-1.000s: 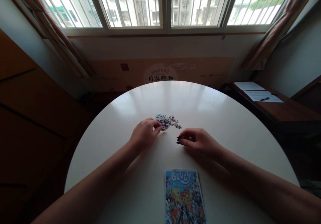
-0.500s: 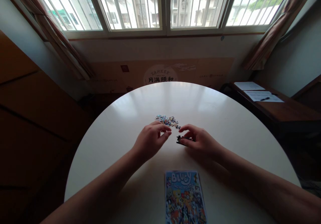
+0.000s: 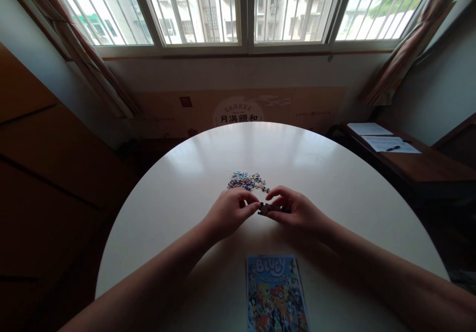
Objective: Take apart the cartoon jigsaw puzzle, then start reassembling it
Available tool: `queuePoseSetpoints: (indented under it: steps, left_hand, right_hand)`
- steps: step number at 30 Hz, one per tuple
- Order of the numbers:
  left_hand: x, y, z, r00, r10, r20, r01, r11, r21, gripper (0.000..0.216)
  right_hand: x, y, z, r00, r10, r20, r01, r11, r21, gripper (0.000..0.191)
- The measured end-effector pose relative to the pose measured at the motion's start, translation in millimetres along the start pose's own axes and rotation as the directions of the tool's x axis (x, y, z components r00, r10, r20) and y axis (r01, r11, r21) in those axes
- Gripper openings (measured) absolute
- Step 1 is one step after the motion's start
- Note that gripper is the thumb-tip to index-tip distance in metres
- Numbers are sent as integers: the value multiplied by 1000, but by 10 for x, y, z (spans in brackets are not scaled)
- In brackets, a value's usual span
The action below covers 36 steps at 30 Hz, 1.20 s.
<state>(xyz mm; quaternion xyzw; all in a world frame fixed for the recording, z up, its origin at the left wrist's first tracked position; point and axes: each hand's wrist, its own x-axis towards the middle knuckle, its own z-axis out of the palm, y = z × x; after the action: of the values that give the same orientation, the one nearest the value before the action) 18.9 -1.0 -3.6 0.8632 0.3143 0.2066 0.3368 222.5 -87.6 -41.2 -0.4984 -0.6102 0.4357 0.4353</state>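
A short dark strip of joined jigsaw pieces [image 3: 265, 209] is held just above the white table, between the thumb and fingers of my right hand [image 3: 295, 207]. The fingers partly cover its right part. My left hand [image 3: 232, 210] is closed in a pinch, its fingertips against the strip's left end. Whatever lies between those fingertips is too small and hidden to make out. Right beyond my hands lies a heap of loose jigsaw pieces [image 3: 243, 179], mostly blue, white and brown. Nearer to me, a colourful Bluey picture sheet [image 3: 277, 295] lies flat.
The round white table [image 3: 163, 193] has a curved far edge towards the wall and windows. To the right, a brown side table [image 3: 442, 166] bears papers [image 3: 390, 144] and a dark pen [image 3: 393, 148]. A wooden cabinet [image 3: 55, 173] stands on the left.
My left hand has moved right and slightly down, bringing its fingertips to the strip's left end. The strip has tilted and shows more of its brown face. More of the heap is visible.
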Motion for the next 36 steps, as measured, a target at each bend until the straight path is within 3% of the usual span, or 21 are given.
queuePoseSetpoints:
  steps: [11, 19, 23, 29, 36]
  left_hand:
    - [-1, -15, 13, 1000, 19, 17, -18, 997, -77, 12]
    - [15, -53, 11, 999, -18, 51, 25, 990, -140, 15]
    - [23, -70, 6, 994, -62, 85, 79, 972, -221, 18]
    - [-2, -21, 28, 960, -122, 252, 226, 868, -443, 24]
    - [-7, 47, 44, 937, -196, 289, 325, 792, -517, 24]
  right_hand:
    - [-14, 16, -20, 997, -4, 82, -11, 985, 171, 45]
    - [-26, -73, 0, 996, -80, 37, 77, 993, 88, 39]
    - [-39, -97, 15, 994, -104, 9, 104, 994, 41, 37]
    - [-30, -79, 13, 996, -81, 43, 75, 989, 130, 41]
    - [-46, -82, 20, 997, -60, 40, 51, 980, 193, 40]
